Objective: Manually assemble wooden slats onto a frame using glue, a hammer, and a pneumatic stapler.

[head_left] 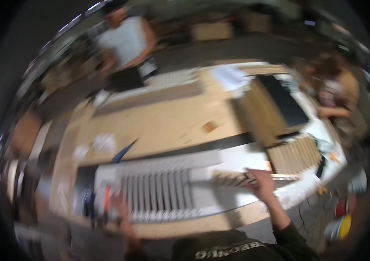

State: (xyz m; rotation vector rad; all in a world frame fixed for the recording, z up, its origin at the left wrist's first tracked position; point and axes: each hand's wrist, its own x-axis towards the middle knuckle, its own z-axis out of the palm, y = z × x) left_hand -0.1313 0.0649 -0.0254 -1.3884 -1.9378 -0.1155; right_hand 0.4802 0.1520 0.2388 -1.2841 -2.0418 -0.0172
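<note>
Right hand [261, 185]: fingers and thumb appear clamped on a notched wooden strip [228, 177]. Strip lies mostly toward nine o'clock of the grip, long axis roughly nine to three. Whether it rests on the bench [159, 126] or hangs just above: cannot tell.

Key relation: slotted pale panel [156, 189] lies at nine o'clock from the right grip, near the strip's free end. Panel's long axis also about nine to three; its slats run roughly twelve to six, across the strip's line. Left hand [120, 205] is nearer the panel, over its seven-to-eight-o'clock corner; blurred, so finger spacing and contact cannot be told.

Pose: right forearm comes up from five o'clock, hand pointing toward eleven. Left forearm rises from six, hand tipped toward eleven.

Further out: red tool [106, 198] just past the left hand, at ten. Row of wooden strips [296, 154] at half past one from the right hand; dark-topped boards [283, 102] beyond, near one. Co-workers at eleven [126, 41] and two [339, 89] of the view.
</note>
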